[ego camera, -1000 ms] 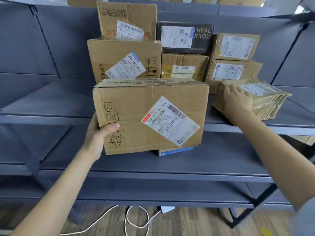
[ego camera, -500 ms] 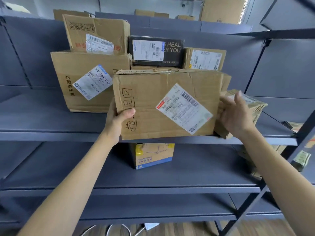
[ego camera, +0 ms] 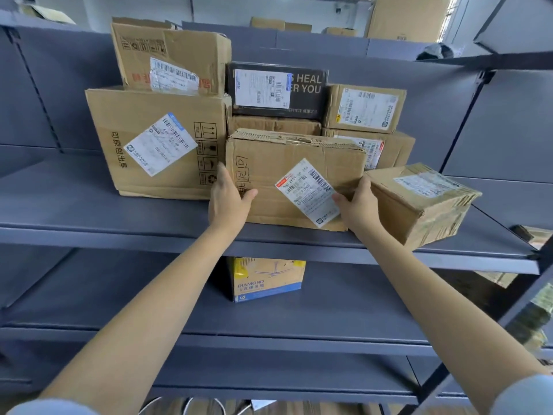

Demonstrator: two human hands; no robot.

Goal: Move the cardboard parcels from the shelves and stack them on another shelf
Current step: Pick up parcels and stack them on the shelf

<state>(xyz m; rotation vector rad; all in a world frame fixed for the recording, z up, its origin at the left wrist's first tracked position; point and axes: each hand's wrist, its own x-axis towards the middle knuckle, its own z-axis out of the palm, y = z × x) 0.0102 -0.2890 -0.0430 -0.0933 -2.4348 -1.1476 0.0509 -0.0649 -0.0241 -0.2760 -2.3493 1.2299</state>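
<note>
A worn brown parcel [ego camera: 287, 163] with a tilted white label and handwritten marks rests on the upper grey shelf [ego camera: 89, 211], in front of the stack. My left hand [ego camera: 229, 199] grips its left front corner, thumb on the face. My right hand [ego camera: 357, 205] holds its right lower corner. Behind it stand a large carton [ego camera: 149, 145], a torn carton [ego camera: 170, 55] on top of that, a black box [ego camera: 278, 88] and two labelled parcels [ego camera: 365, 107]. A small taped parcel [ego camera: 425, 202] sits tilted just right of my right hand.
On the shelf below stands a yellow and blue box [ego camera: 266, 278]. A dark upright post [ego camera: 526, 298] runs at the right. More cartons [ego camera: 407, 16] sit on top of the rack behind. White cable lies on the wooden floor [ego camera: 191, 407].
I lifted the worn parcel from below shelf level and set it on the upper shelf against the stack. My right hand left the small taped parcel and took the worn parcel's right side.
</note>
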